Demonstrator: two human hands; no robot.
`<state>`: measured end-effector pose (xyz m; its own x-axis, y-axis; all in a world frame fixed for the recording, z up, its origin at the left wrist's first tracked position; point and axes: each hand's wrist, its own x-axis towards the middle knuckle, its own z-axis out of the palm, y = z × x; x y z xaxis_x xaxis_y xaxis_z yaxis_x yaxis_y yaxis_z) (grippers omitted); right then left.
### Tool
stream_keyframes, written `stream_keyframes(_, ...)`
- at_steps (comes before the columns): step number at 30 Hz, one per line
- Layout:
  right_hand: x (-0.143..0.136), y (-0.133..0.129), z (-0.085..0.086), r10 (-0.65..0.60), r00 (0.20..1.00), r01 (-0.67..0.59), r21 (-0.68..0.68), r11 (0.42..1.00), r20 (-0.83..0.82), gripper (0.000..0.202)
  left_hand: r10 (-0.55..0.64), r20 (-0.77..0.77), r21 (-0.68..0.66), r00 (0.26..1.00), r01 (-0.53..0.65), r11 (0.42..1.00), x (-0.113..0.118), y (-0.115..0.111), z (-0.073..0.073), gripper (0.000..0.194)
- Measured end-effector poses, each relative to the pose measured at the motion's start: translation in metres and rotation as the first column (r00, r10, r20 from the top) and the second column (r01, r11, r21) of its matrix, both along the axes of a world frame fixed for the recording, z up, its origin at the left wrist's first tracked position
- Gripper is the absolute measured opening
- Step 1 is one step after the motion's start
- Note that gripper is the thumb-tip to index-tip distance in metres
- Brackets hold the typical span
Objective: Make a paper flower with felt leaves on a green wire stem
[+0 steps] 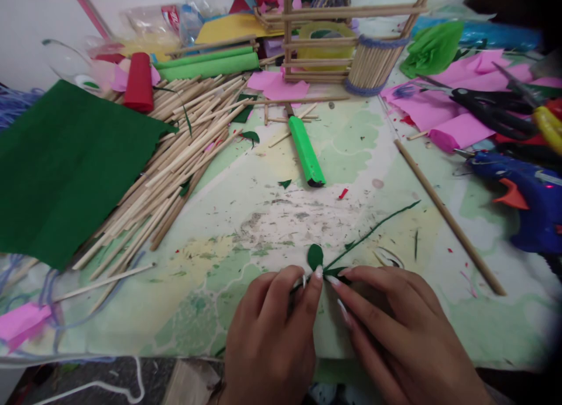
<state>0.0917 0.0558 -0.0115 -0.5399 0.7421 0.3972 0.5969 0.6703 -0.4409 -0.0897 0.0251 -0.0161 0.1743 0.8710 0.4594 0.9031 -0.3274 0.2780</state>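
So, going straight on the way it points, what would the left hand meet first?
Likely the round green leaf just ahead of the left hand, though its height is unclear.

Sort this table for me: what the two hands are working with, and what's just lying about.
At the hands:
- green stem, at the left hand's fingertips
- round leaf
- second leaf, at the right hand's fingertips

Lying about, though perhaps useful:
- sticks
- glue gun
- scissors
- red roll
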Motion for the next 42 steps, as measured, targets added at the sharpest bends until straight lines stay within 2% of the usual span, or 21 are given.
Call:
stream_keyframes(6, 0.034, -0.009, -0.009, -0.13, 0.968, 0.142, 0.043, 0.989, -0.215, 0.03, -0.014, 0.002, -0.004, 1.0, 0.014, 1.0, 0.001, 0.001, 0.0, 0.027)
stream_keyframes(9, 0.037, -0.01, -0.009, -0.146, 0.95, 0.165, 0.045, 0.985, -0.276, 0.031, -0.027, -0.004, -0.006, 1.0, 0.027, 1.0, 0.0, 0.0, 0.0, 0.03)
stream_keyframes(14, 0.012, -0.005, 0.003, -0.113, 0.968, 0.114, -0.01, 0.993, -0.222, 0.028, -0.045, -0.022, -0.007, 0.999, 0.045, 0.999, -0.001, 0.0, -0.001, 0.029)
stream_keyframes(18, -0.003, 0.0, 0.004, -0.1, 0.981, 0.101, -0.004, 0.995, -0.167, 0.022, -0.045, -0.012, -0.005, 0.999, 0.045, 0.999, 0.0, 0.001, -0.001, 0.028)
stream_keyframes(28, -0.002, 0.001, 0.007, -0.14, 0.973, 0.135, -0.04, 0.99, -0.181, 0.019, -0.025, 0.016, 0.006, 1.0, 0.025, 1.0, 0.0, -0.001, -0.002, 0.029)
stream_keyframes(35, -0.004, 0.001, 0.002, -0.078, 0.996, 0.078, -0.004, 0.997, -0.034, 0.026, -0.022, 0.049, -0.016, 0.999, 0.022, 1.0, -0.001, 0.0, -0.001, 0.028)
stream_keyframes(42, -0.005, -0.001, -0.001, -0.063, 0.998, 0.063, 0.015, 0.998, -0.002, 0.023, -0.022, 0.117, 0.021, 0.993, 0.019, 1.0, 0.0, -0.002, -0.004, 0.026)
